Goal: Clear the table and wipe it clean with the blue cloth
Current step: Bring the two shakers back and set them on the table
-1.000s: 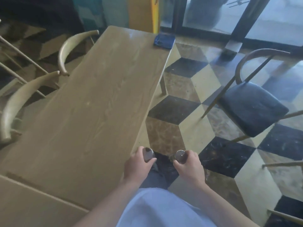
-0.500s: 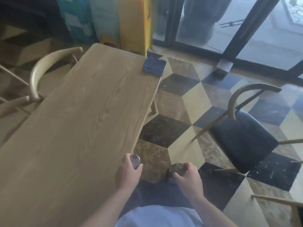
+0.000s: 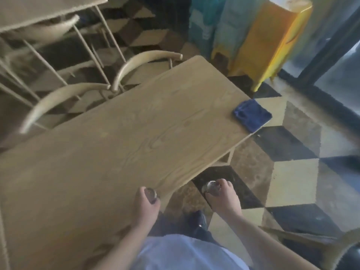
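A long wooden table (image 3: pixel 120 145) runs from the near left to the far right. On its far right corner lies the folded blue cloth (image 3: pixel 252 114). My left hand (image 3: pixel 146 206) is closed around a small shaker with a metal lid (image 3: pixel 151 192) over the table's near edge. Beyond that edge, above the floor, my right hand (image 3: pixel 223 199) grips a second metal-lidded shaker (image 3: pixel 212 187). Both hands are far from the cloth.
Two curved-back wooden chairs (image 3: pixel 136 65) stand along the table's far side, with another table (image 3: pixel 48 10) behind them. A yellow stand (image 3: pixel 270 39) is past the table's end. A chair back (image 3: pixel 311 240) shows at the lower right on the checkered floor.
My view has swung left and moved along the table, so the cloth now lies to the right. Both hands still hold their shakers; the left one is now over the table edge.
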`<state>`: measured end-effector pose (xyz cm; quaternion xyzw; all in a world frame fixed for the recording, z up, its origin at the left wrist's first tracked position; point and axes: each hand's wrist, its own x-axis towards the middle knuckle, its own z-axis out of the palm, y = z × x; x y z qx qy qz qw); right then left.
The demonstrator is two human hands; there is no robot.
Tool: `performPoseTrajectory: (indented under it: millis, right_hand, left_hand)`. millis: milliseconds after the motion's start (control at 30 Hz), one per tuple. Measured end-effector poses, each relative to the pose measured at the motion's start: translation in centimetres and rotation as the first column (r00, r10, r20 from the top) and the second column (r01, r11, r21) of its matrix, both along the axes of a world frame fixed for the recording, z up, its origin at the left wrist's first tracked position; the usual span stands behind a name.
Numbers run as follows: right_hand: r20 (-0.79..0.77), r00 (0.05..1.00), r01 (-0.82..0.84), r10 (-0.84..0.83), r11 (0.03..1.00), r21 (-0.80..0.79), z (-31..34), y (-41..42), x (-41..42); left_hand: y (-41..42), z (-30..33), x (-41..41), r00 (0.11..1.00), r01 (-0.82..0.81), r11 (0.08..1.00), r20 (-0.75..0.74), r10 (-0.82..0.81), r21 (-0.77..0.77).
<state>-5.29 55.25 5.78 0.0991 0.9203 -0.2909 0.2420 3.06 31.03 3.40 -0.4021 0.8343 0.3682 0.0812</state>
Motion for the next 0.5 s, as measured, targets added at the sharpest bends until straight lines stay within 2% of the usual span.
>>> performPoseTrajectory:
  millis: [133, 300, 500]
  right_hand:
    - [0.007, 0.981, -0.192, 0.192, 0.981, 0.025, -0.2, -2.9, -4.4]
    - [0.004, 0.949, -0.316, 0.316, 0.949, 0.009, -1.6, -7.0, -7.8]
    - [0.056, 0.914, -0.405, 0.401, 0.912, 0.067, -1.9, -10.3, -10.3]
  left_hand:
    - [0.0, 0.3, 0.2, 0.985, -0.168, 0.986, 0.038, 0.168, -0.007]
    - [-1.7, -0.4, -1.2, 0.955, -0.294, 0.956, 0.053, 0.293, 0.012]
    - [-4.5, -1.8, -3.9, 0.887, -0.46, 0.87, 0.041, 0.46, 0.175]
